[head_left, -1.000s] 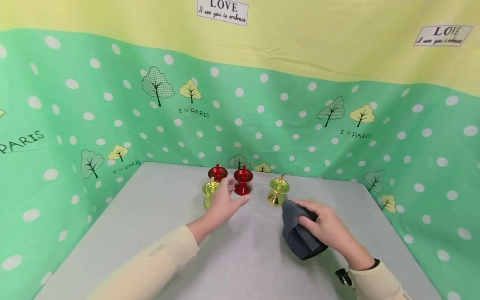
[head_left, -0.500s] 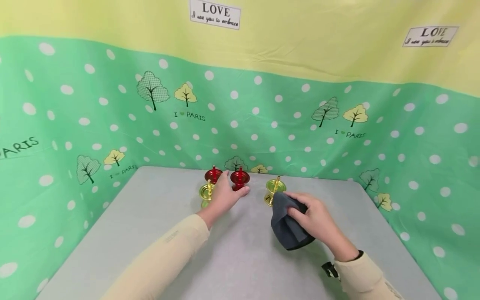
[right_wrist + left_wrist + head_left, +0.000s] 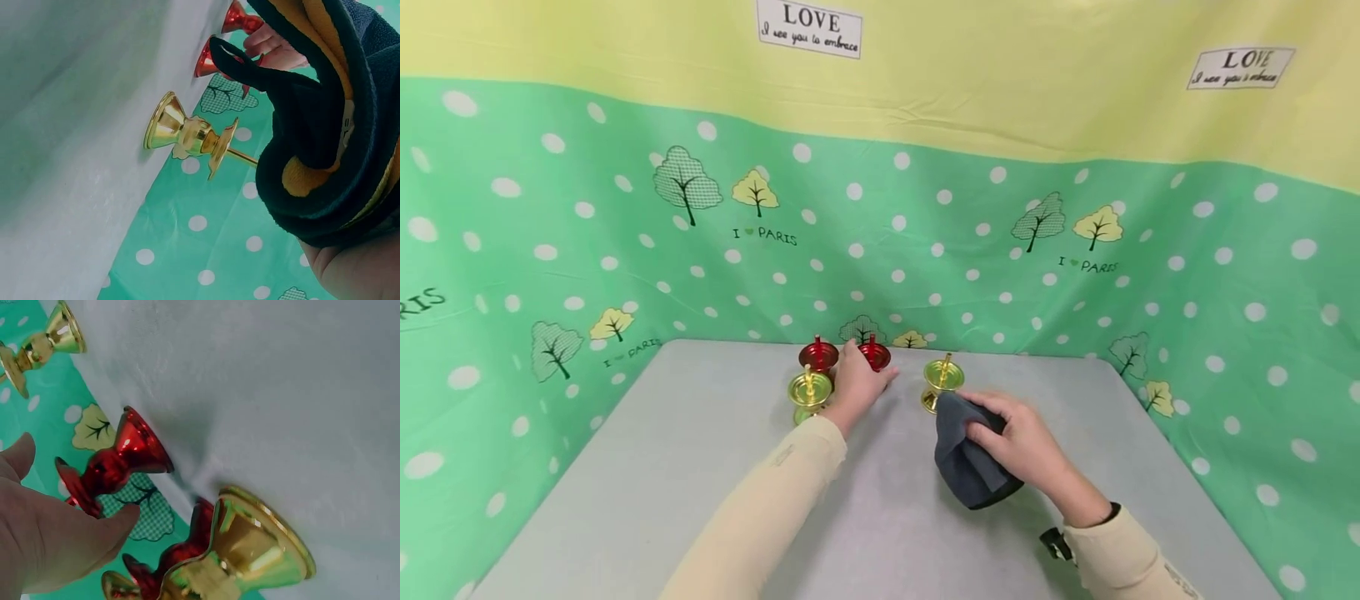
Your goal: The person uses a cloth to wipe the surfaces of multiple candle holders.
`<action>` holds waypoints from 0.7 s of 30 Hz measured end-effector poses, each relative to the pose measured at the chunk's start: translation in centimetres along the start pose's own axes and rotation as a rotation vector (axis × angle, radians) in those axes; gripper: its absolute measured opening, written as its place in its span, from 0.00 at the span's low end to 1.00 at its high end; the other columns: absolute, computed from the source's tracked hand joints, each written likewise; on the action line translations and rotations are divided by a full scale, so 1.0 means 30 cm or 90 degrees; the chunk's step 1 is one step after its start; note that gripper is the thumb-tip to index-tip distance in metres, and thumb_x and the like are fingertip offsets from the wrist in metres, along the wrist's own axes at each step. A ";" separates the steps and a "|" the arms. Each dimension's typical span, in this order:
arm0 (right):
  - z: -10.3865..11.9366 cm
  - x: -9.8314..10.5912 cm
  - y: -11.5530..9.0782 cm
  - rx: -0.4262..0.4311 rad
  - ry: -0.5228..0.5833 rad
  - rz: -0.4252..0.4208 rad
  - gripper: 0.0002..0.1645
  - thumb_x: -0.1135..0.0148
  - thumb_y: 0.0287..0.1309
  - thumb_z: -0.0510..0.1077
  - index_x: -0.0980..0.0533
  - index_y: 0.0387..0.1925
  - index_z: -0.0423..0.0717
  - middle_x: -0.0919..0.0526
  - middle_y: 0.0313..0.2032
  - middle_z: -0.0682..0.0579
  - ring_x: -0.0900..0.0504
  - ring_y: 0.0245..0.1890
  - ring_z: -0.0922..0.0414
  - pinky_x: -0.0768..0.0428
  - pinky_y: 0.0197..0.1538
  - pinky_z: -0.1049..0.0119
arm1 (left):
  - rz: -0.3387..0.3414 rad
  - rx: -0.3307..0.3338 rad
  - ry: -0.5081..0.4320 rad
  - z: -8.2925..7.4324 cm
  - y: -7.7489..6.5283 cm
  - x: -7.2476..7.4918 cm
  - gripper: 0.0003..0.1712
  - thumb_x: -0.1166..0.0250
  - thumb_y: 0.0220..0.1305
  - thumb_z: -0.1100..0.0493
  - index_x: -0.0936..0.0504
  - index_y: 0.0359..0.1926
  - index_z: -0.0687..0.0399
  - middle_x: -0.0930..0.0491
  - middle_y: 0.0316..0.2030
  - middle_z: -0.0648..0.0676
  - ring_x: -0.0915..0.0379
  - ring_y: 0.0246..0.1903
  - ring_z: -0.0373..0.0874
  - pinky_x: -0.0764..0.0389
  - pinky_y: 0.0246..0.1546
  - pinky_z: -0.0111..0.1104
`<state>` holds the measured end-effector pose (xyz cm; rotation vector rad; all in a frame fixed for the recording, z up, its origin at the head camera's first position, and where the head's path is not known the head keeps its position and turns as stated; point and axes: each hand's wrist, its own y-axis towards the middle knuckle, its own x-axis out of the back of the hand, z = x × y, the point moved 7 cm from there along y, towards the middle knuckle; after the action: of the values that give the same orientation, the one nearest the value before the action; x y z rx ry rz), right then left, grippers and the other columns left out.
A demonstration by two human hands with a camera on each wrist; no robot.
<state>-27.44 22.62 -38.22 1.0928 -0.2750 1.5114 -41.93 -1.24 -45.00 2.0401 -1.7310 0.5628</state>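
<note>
My left hand (image 3: 857, 385) reaches in at the right-hand red candle holder (image 3: 876, 356), partly covering it in the head view. In the left wrist view, thumb and fingers spread on either side of that holder's upper dish, without curling round it. My right hand (image 3: 1028, 443) grips a folded dark grey cloth (image 3: 964, 458), whose orange inner layers (image 3: 306, 178) show in the right wrist view. Just beyond the cloth stands a gold candle holder (image 3: 943, 377), its foot partly hidden. All the holders stand upright.
Left of my left hand stand another red candle holder (image 3: 818, 357) and a second gold candle holder (image 3: 809, 390), close together. A grey table (image 3: 700, 467) lies under everything. Green dotted fabric (image 3: 902, 250) walls in the back and sides.
My left hand has moved forward to the right-hand red candle holder, uncovering the left gold one. My right hand has brought the cloth nearer the right gold candle holder. The head view has shifted slightly.
</note>
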 end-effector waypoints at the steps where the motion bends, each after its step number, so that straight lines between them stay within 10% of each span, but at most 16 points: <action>1: 0.003 0.000 -0.001 0.002 -0.002 0.001 0.27 0.26 0.65 0.37 0.17 0.66 0.49 0.12 0.60 0.44 0.13 0.61 0.43 0.15 0.60 0.43 | -0.005 0.004 -0.002 0.003 0.004 0.000 0.61 0.20 0.62 0.44 0.45 0.82 0.65 0.36 0.78 0.69 0.38 0.77 0.67 0.30 0.76 0.55; 14: 0.010 -0.006 -0.011 -0.005 0.002 0.014 0.27 0.27 0.66 0.38 0.17 0.66 0.50 0.12 0.60 0.46 0.13 0.61 0.45 0.14 0.61 0.45 | -0.011 0.041 -0.044 0.062 0.039 -0.003 0.53 0.20 0.62 0.47 0.38 0.76 0.67 0.26 0.70 0.71 0.29 0.71 0.67 0.22 0.70 0.55; 21: 0.008 0.018 -0.014 -0.016 0.007 -0.001 0.27 0.27 0.67 0.39 0.18 0.66 0.51 0.13 0.62 0.45 0.14 0.62 0.44 0.15 0.60 0.44 | -0.017 -0.065 -0.013 0.018 0.028 -0.004 0.53 0.17 0.58 0.45 0.33 0.75 0.62 0.22 0.68 0.67 0.24 0.68 0.64 0.20 0.68 0.55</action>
<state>-26.89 22.92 -37.85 1.0638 -0.2847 1.5091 -42.76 -1.56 -45.48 2.0002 -1.7058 0.4378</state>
